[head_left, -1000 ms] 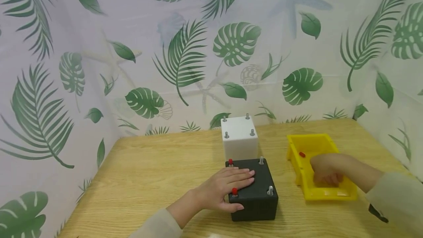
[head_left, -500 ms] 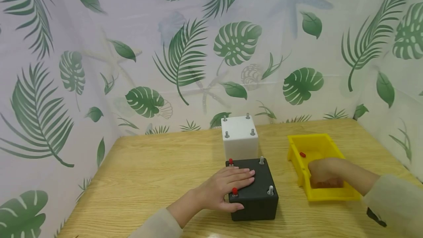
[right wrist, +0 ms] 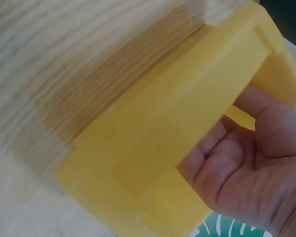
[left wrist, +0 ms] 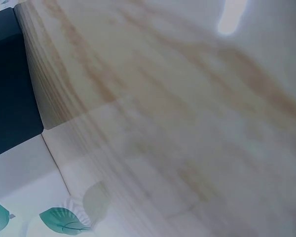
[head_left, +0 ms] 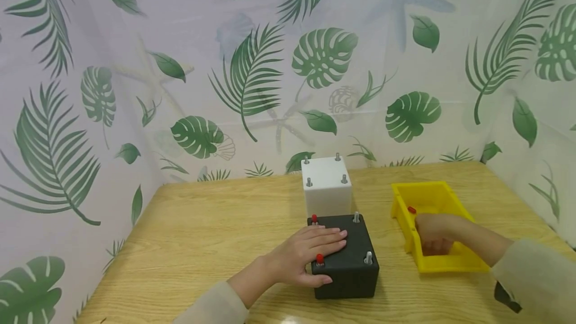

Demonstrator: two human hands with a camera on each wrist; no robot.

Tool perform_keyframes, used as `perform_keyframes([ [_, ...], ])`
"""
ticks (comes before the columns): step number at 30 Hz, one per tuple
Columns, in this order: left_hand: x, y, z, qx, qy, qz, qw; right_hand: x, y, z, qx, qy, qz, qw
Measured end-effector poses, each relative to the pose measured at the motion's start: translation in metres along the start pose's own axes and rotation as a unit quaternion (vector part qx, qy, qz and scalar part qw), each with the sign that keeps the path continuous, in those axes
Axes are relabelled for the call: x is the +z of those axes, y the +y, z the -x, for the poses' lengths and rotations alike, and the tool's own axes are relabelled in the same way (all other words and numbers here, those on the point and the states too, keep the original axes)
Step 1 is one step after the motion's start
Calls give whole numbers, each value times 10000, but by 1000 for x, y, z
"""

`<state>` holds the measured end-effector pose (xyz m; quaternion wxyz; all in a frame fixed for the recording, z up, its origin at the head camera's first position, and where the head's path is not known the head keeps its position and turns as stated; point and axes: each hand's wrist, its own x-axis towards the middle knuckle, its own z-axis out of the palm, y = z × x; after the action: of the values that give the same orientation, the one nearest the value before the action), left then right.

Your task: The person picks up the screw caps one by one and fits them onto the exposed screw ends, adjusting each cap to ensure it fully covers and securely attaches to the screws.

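My left hand (head_left: 301, 256) rests on a black box (head_left: 348, 285), its fingers laid across the top and its thumb at the front edge. Metal bolts stand at the box's top corners. Red caps cover the back-left bolt (head_left: 314, 218) and front-left bolt (head_left: 320, 258); the right-hand bolt (head_left: 368, 258) at the front is bare, as is the one behind it. My right hand (head_left: 436, 231) reaches down into a yellow bin (head_left: 450, 264). In the right wrist view, the bin wall (right wrist: 163, 118) hides its fingertips, so I cannot tell whether they hold anything.
A small red cap (head_left: 411, 210) lies inside the bin, towards the back left. Directly behind the black box stands a white box (head_left: 327, 199) with bare bolts on top. A leaf-printed cloth (head_left: 252, 89) closes off the wooden table (head_left: 216, 219) at the back and sides.
Inside the bin, my right hand has shifted a little leftward. The bin's front end has slid slightly to the right. My left hand keeps its place on the black box.
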<state>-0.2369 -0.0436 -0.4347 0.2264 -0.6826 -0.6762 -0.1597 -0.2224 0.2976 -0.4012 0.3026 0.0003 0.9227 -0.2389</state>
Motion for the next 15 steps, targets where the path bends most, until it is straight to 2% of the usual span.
perform_keyframes([
  [3, 1, 0, 0, 29, 38, -41, 10000, 2, 0, 0, 71, -69, -399, 9992],
  [6, 1, 0, 1, 34, 76, -59, 9999, 4, -1, -1, 117, -160, -579, 9981],
  [10, 2, 0, 1, 48, 139, -57, 9999, 6, -1, -2, 73, -284, -554, 9980],
  [15, 2, -1, 1, 68, 144, -71, 9998, 8, -1, -3, -170, -419, -511, 9977],
])
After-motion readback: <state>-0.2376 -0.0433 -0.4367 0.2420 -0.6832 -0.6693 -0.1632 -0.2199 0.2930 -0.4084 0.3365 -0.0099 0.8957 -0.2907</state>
